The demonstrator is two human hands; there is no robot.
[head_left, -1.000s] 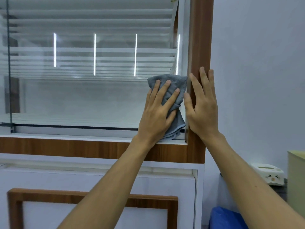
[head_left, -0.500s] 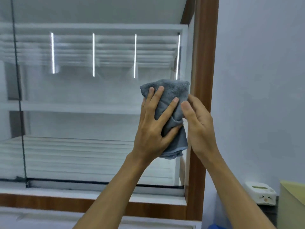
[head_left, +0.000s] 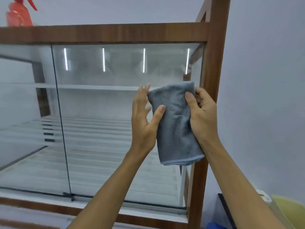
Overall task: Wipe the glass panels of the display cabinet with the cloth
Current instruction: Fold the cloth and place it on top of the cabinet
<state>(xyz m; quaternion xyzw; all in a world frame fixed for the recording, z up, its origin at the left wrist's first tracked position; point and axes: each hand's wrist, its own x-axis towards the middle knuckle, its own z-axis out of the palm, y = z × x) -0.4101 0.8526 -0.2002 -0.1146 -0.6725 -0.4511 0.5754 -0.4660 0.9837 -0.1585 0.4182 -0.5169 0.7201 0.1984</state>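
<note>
A folded grey cloth (head_left: pixel 175 123) hangs in front of the right glass panel (head_left: pixel 115 113) of the wood-framed display cabinet (head_left: pixel 105 33). My right hand (head_left: pixel 202 116) grips the cloth's right edge, thumb on its front face. My left hand (head_left: pixel 145 123) is at the cloth's left edge, thumb pressed on the front and fingers straight beside and behind it. The cloth looks lifted off the glass, near the right wooden post (head_left: pixel 212 71). A second glass panel (head_left: pixel 26 113) stands to the left.
A red spray bottle (head_left: pixel 19 13) stands on top of the cabinet at the far left. White shelves show inside through the glass. A grey wall lies to the right, with a yellow-green container (head_left: pixel 290 212) and a white object low at the right.
The view has tilted upward, showing the cabinet's top rail. My right hand left the wooden post and took hold of the cloth. My left hand went from pressing the cloth flat to holding its edge.
</note>
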